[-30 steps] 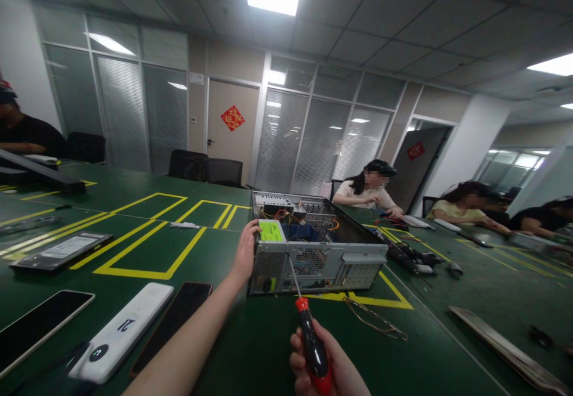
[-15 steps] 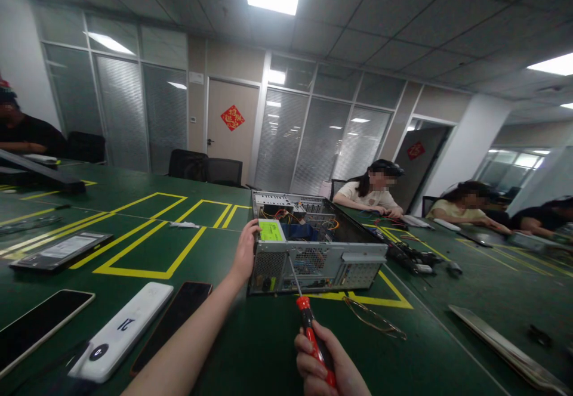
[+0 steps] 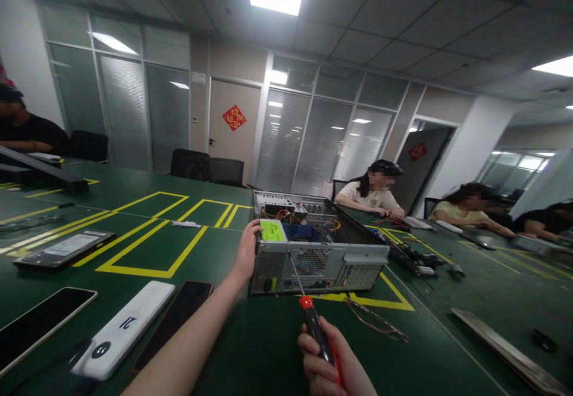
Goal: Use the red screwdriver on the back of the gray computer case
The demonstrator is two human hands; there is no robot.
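An uncovered computer case (image 3: 336, 268) lies on the green table, its perforated rear panel facing me. Inside, at its left corner, sits a power supply with a bright green label (image 3: 272, 231); coloured wires show behind it. My left hand (image 3: 247, 251) grips the case's left side, fingertips at the upper edge beside the label. A red and black screwdriver (image 3: 319, 330) is wrapped in the fingers of my right hand (image 3: 333, 357). Its shaft slants up to the rear panel near the round fan grille, where the tip seems to touch. Any screw there is too small to make out.
To the left lie a hard drive (image 3: 65, 249), a white power bank (image 3: 128, 327) and two phones, one a dark phone (image 3: 174, 324). Glasses (image 3: 376, 319) rest in front of the case. Black cables (image 3: 416, 259) are right of it. Several people sit around the table.
The screwdriver handle has turned in my right hand, showing more black now. The hand has shifted slightly right, while my left hand keeps its place on the case.
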